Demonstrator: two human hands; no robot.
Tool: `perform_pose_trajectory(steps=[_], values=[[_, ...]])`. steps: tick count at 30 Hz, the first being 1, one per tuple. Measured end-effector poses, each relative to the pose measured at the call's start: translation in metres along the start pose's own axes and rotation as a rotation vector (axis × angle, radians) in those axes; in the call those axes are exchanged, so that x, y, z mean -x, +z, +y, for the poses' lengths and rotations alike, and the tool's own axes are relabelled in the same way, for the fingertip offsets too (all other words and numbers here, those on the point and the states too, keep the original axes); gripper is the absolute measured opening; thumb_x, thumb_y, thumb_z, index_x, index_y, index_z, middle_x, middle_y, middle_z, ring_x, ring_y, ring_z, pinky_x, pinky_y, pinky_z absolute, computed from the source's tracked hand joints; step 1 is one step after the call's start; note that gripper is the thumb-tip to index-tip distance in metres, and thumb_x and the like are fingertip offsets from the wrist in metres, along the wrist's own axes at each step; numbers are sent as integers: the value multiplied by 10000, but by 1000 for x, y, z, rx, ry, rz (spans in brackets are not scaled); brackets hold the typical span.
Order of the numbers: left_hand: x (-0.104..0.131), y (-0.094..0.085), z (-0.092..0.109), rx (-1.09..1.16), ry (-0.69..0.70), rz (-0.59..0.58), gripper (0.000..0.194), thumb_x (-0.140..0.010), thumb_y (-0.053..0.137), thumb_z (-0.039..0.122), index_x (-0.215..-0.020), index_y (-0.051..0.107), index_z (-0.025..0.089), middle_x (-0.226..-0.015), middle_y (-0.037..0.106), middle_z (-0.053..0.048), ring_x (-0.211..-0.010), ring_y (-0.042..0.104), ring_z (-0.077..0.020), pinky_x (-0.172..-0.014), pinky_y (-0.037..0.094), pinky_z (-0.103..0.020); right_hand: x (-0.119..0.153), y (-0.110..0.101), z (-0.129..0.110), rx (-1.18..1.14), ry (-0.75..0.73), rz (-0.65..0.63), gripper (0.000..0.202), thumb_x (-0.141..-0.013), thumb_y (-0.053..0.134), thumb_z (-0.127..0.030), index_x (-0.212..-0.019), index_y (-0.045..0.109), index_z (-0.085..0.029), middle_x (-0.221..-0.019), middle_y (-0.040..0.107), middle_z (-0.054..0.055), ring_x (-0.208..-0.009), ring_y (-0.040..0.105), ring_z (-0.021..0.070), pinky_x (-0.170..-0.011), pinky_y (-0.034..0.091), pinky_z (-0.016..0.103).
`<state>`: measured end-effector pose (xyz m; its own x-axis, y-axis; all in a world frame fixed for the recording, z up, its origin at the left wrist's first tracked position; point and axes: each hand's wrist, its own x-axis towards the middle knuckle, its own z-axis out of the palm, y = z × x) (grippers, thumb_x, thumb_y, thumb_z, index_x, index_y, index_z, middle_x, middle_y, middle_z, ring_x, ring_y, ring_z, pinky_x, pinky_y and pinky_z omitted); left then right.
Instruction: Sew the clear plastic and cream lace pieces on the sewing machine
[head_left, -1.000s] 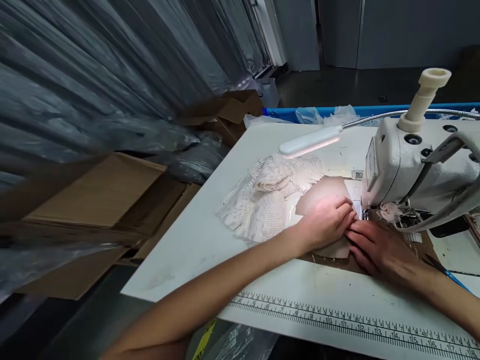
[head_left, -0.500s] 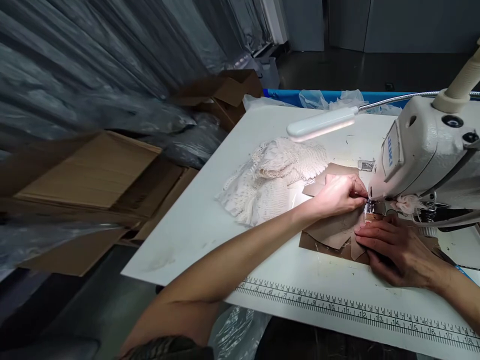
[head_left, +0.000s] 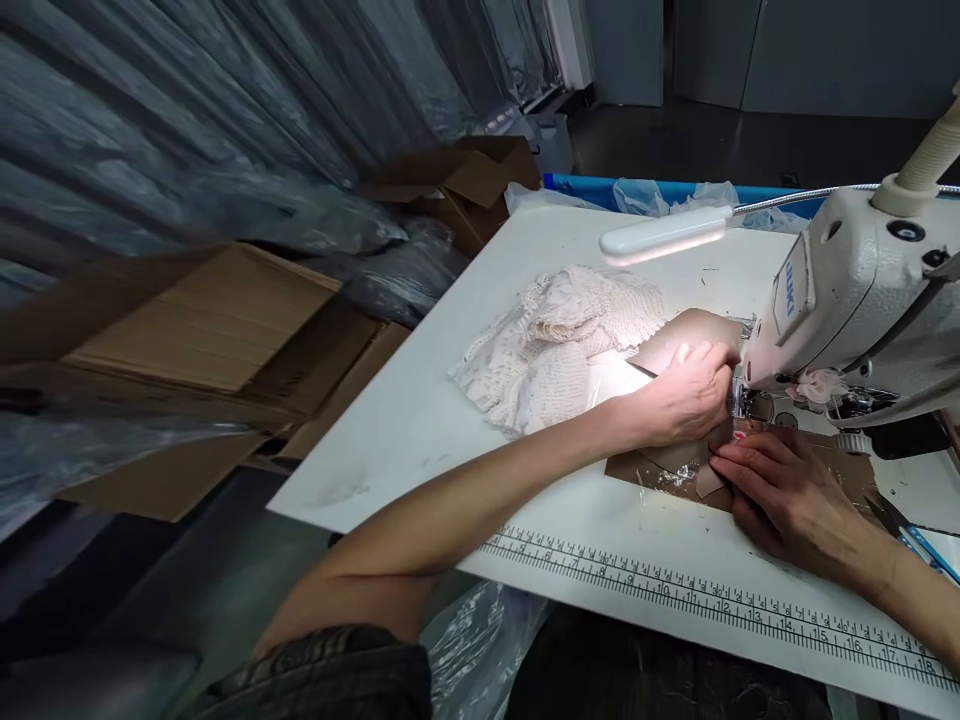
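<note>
At the sewing machine, my left hand is closed on a beige fabric piece just left of the presser foot. Part of the piece stands up behind my fingers. My right hand is in front of the foot, its fingers together and fingertips gripping the near edge of the fabric; the thumb is mostly hidden. Under both lies a flat brown sheet with bits of thread on it. The needle is too small to make out.
Crumpled cream lace fabric lies left of my hands on the white table. A lamp hangs above. Blue-handled scissors lie by my right wrist. A ruler strip runs along the front edge; cardboard boxes stand left.
My left hand has turned over the fabric, and the far part of the piece has lifted and shifted right. My right hand stays nearly in place. The view has shifted slightly.
</note>
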<state>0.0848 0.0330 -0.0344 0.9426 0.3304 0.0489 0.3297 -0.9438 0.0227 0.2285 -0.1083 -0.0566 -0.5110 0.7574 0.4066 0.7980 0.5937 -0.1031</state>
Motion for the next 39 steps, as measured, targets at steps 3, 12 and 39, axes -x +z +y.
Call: perform_pose_trajectory(steps=[3, 12, 39], values=[[3, 3, -6, 96, 5, 47, 230, -960, 393, 178, -987, 620, 148, -1074, 600, -165, -872, 581, -269, -741, 507, -418, 2, 2, -3, 61, 51, 17, 281, -929, 452, -158, -1103, 672, -164, -1101, 747, 81, -1017, 608, 243, -818, 476, 409], [2, 18, -4, 204, -65, 138, 226, -956, 352, 154, -966, 577, 144, -1052, 581, -174, -994, 585, -287, -777, 534, -414, 0, -1, -9, 205, 202, 41, 240, -930, 461, -176, -991, 692, -152, -973, 745, 81, -889, 612, 224, -687, 389, 354], [-3, 7, 0, 89, -221, 194, 273, -952, 335, 105, -1003, 603, 100, -1256, 548, -205, -1000, 558, -267, -853, 487, -423, 8, 8, -3, 181, 352, 72, 342, -925, 456, -218, -1118, 735, -173, -909, 620, 127, -697, 574, 193, -439, 435, 260]])
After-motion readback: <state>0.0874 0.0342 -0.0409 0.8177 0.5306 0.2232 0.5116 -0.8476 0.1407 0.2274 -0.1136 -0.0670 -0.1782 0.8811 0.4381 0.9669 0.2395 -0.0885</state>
